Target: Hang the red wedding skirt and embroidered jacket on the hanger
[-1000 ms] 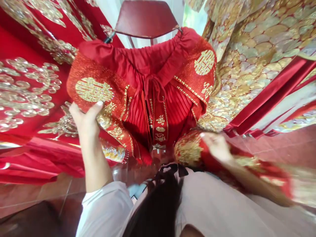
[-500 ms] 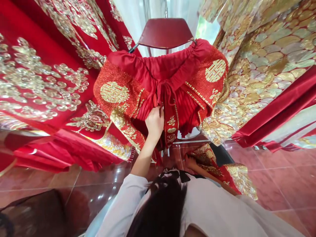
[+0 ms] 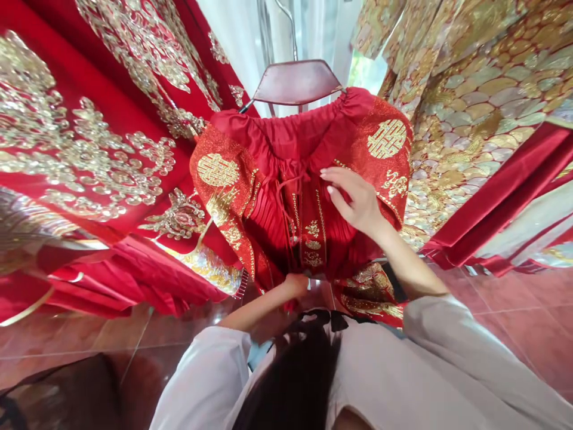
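A red skirt point(image 3: 268, 206) with gathered waist, pleats and gold embroidery hangs in front of me on a dark red hanger point(image 3: 298, 82). Thin red ties point(image 3: 289, 185) dangle at the middle of its waistband. Low at the front, my left hand point(image 3: 296, 284) is closed at the bottom of the skirt's centre panel; its fingertips are partly hidden. My right hand point(image 3: 356, 200) is up before the right side of the waist, fingers stretched out and apart, fingertips near the ties. Whether they touch the cloth I cannot tell. Below it lies a gold-embroidered red cloth point(image 3: 367, 289).
At left hangs a red garment point(image 3: 111, 149) with gold sequins. A gold scale-patterned garment point(image 3: 483, 101) hangs at right, close to the skirt. Further red fabric point(image 3: 496, 197) juts in from the right. A dark bag-like object point(image 3: 67, 388) is on the tiled floor point(image 3: 510, 304).
My left hand has gone from just below the waist ties down to the skirt's lower front. My right hand has left the embroidered cloth below and risen to the waist. The hanger has shifted lower in view.
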`<state>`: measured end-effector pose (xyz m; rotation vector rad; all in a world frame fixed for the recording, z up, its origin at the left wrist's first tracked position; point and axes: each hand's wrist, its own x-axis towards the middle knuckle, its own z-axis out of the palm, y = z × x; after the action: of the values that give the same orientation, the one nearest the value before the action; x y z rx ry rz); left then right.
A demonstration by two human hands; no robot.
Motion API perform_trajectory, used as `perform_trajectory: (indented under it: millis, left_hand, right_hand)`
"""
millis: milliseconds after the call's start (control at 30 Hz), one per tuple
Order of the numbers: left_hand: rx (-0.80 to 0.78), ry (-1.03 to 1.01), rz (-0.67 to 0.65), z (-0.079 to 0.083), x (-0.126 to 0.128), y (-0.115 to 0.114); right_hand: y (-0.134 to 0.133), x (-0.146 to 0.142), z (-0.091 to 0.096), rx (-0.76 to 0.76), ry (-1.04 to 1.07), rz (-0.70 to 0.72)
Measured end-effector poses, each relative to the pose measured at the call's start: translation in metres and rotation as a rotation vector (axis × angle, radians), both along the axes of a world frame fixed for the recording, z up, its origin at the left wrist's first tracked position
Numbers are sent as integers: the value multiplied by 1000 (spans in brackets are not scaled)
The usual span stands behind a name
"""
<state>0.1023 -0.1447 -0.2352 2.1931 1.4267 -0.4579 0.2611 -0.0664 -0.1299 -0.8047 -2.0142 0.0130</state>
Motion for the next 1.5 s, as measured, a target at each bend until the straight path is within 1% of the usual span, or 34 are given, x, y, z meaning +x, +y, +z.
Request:
perform_trajectory:
  millis: [33,100,133,167,200,233,267,300,333,400,500,567,667,767,867,933,1000,1033,1100,1133,1200,1267,1300,1333,1400,1433,1467,1500]
  left_hand:
    - [22,-31,-22,15,0,3]
    - [193,-152,-39,54,-5,17]
    - [416,-273,-27,75,-9,27]
    - [684,-368,-3,95,-14,38]
    - [911,-410,13,113,-19,50]
    - [1063,-414,27,127,-24,61]
    - [1151,-391,32,136,-29,71]
    - [1188,-349,21,140,-33,78]
    - [1184,-302,3,141,-37,83]
    - [1132,-226,-44,134,-42,83]
    - [1091,-184,-97,120,-49,71]
    - [1085,-180,-135,115,-55,64]
    - [1058,-174,-164,112,-64,58]
    - [1026,-169,-187,115,-66,55]
    - [1009,-187,-227,121,-62,49]
    - [985,-208,-239,125,-59,46]
    - [947,-244,-253,128,-57,46]
    - [929,-265,-265,129,-57,47]
    - [906,-298,-283,129,-57,51]
    - [900,-306,-286,128,-56,53]
    - [896,-308,-279,127,-54,57]
    - [899,-308,-256,126,-52,58]
    - [899,-314,-249,126,-51,58]
    - [898,-327,-247,127,-50,57]
    - [896,-356,-260,129,-49,53]
    - [894,-364,-271,130,-48,51]
    - [893,-366,-279,130,-48,50]
    - [896,-360,-280,130,-48,50]
  right_hand:
    - [8,-5,11,53,-42,49]
    - [25,-13,23,96,-143,106]
    - [34,-15,24,99,-179,111]
    - [43,-16,24,96,-200,103]
    - [52,-14,22,86,-206,89]
    - [59,-10,20,75,-200,72]
    - [65,-4,17,63,-186,53]
    - [70,3,15,51,-168,33]
    - [73,10,14,41,-151,14]
    - [75,23,13,32,-145,-4]
    - [65,26,13,53,-240,42]
    - [49,18,12,87,-336,94]
    - [13,0,9,112,-441,207]
    - [-24,-12,11,97,-534,348]
    - [-45,-6,18,37,-604,417]
    - [-47,5,24,-62,-588,387]
    - [-43,15,28,-193,-556,287]
    - [-42,17,29,-259,-573,245]
    - [-45,14,26,-348,-708,237]
    - [-49,10,23,-359,-807,251]
    - [-61,1,18,-315,-964,218]
    - [-70,0,19,-255,-981,191]
    - [-73,4,23,-245,-935,227]
    - [-75,10,29,-249,-873,306]
    - [-76,22,41,-281,-765,511]
    - [-76,25,44,-300,-751,574]
    - [-76,24,43,-319,-772,584]
    - [-77,19,39,-343,-821,551]
